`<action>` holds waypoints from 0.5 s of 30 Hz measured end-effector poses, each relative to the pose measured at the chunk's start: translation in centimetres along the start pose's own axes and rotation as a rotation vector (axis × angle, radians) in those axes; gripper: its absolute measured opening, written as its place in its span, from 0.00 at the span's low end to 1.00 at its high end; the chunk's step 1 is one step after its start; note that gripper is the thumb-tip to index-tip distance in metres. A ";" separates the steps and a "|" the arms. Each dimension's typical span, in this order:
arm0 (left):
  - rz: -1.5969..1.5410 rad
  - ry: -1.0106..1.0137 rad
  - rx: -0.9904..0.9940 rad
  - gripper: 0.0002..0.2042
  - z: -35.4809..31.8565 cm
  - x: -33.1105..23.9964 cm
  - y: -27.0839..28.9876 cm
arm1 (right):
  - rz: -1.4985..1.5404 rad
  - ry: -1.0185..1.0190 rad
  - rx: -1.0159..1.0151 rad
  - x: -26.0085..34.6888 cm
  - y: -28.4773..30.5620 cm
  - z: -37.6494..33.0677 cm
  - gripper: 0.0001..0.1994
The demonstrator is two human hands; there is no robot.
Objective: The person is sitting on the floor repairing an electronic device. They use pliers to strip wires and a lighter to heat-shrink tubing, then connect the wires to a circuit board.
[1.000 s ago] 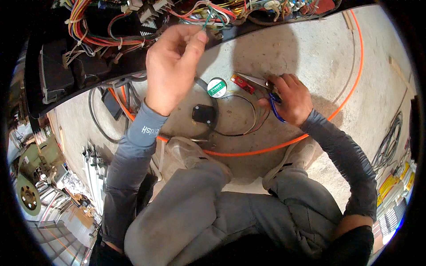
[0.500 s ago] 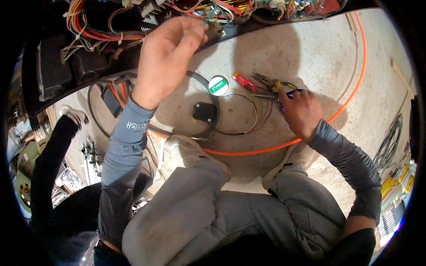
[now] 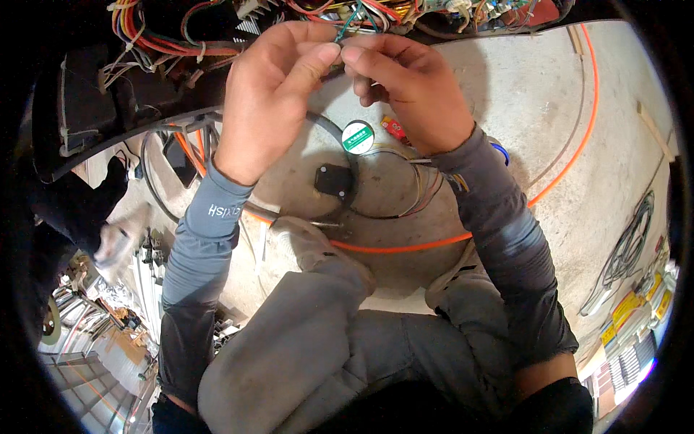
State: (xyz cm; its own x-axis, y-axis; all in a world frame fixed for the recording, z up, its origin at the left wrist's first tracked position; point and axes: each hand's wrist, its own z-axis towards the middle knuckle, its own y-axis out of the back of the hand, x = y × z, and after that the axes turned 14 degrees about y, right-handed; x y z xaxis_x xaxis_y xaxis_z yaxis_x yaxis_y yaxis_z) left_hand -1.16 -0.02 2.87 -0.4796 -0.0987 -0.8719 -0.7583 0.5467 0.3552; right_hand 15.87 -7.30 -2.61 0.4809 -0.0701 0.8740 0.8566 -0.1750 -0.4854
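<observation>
My left hand (image 3: 271, 94) and my right hand (image 3: 412, 87) meet high up, fingertips almost touching, and together they pinch a thin green wire (image 3: 349, 23) that runs up into the tangle of coloured wiring (image 3: 166, 36) at the top edge. Both grips are closed on that wire, thumb against forefinger; the exact spot of the pinch is hidden by my fingers. The dark edge of the open machine casing (image 3: 108, 137) runs slantwise just left of my left wrist, so that side is tight. Below my hands the concrete floor (image 3: 520, 94) has more room: a round green-and-white tape roll (image 3: 358, 137) lies just under my right hand, a small black block (image 3: 334, 181) sits below it, and an orange cable (image 3: 564, 173) curves wide around to the right. My knees (image 3: 318, 318) close off the space at the bottom.
</observation>
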 end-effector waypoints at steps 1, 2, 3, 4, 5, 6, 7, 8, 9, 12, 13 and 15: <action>0.002 -0.012 0.009 0.13 0.0 -0.1 0.0 | 0.044 0.000 -0.004 -0.1 0.0 0.0 0.12; 0.014 -0.023 0.000 0.13 -0.1 0.1 0.0 | 0.041 0.004 -0.002 -0.1 0.0 0.0 0.12; 0.026 -0.034 -0.008 0.12 -0.2 0.4 0.0 | 0.038 0.009 0.000 0.0 0.0 0.0 0.12; 0.040 -0.046 -0.016 0.12 -0.2 0.6 0.0 | 0.036 0.015 0.001 0.0 -0.1 0.0 0.12; 0.071 -0.031 -0.028 0.11 -0.3 0.4 0.1 | 0.039 0.022 -0.007 -0.1 -0.2 0.0 0.12; 0.102 -0.016 -0.039 0.11 -0.4 0.2 0.2 | 0.041 0.030 -0.016 -0.3 -0.3 0.1 0.12; 0.133 -0.001 -0.052 0.11 -0.5 0.1 0.3 | 0.044 0.037 -0.023 -0.5 -0.4 0.1 0.12; 0.154 0.001 -0.063 0.10 -0.5 0.1 0.4 | 0.033 0.044 -0.020 -0.5 -0.5 0.1 0.12; 0.174 0.003 -0.075 0.10 -0.4 0.0 0.4 | 0.021 0.051 -0.018 -0.3 -0.6 0.2 0.12; 0.233 -0.001 -0.107 0.10 -0.5 0.2 0.2 | 0.048 0.058 -0.023 -0.8 -0.6 0.3 0.12; 0.253 -0.005 -0.116 0.10 -0.5 0.2 0.2 | 0.067 0.059 -0.029 -1.1 -0.6 0.3 0.11; 0.258 -0.024 -0.112 0.09 -0.5 0.2 0.2 | 0.131 0.052 -0.050 -1.4 -0.7 0.2 0.11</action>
State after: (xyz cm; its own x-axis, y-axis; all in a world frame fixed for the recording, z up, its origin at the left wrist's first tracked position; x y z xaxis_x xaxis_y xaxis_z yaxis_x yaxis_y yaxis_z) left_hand -1.57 -0.34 2.93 -0.6534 0.0517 -0.7553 -0.6575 0.4558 0.6000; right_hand 14.66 -6.93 -3.50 0.5763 -0.1458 0.8041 0.7764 -0.2096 -0.5944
